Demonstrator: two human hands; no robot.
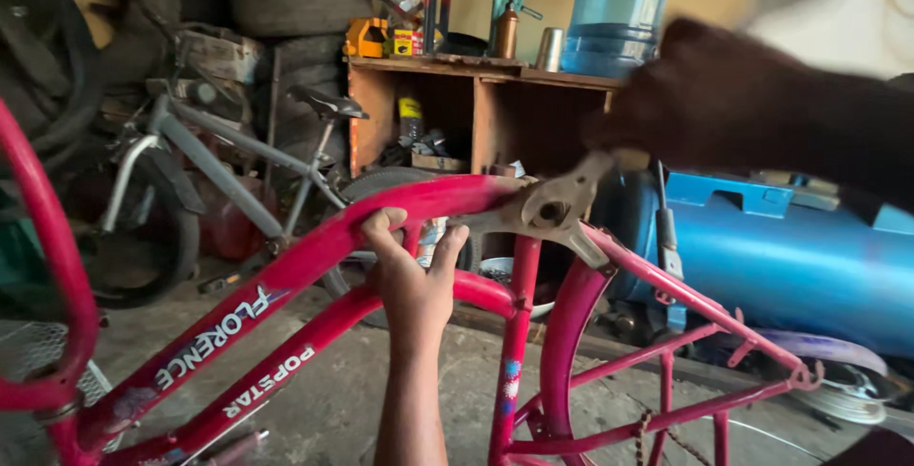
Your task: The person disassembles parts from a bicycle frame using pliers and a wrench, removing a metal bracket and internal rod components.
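Workshop shelf (pixel 476 71) is standing behind the red bicycle frame (pixel 314 252). Left hand (pixel 411 280) fingers are curling around its top tube; right hand (pixel 705 99), blurred, is gripping pliers (pixel 552 209) at the seat joint.

Glossy red-painted metal bicycle frame (pixel 314 252); dull grey, worn steel pliers (pixel 547 211).

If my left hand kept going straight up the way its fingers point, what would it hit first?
Your left hand already grips the pink bicycle frame's top tube; just past it sits the dark tyre, though depth is unclear.
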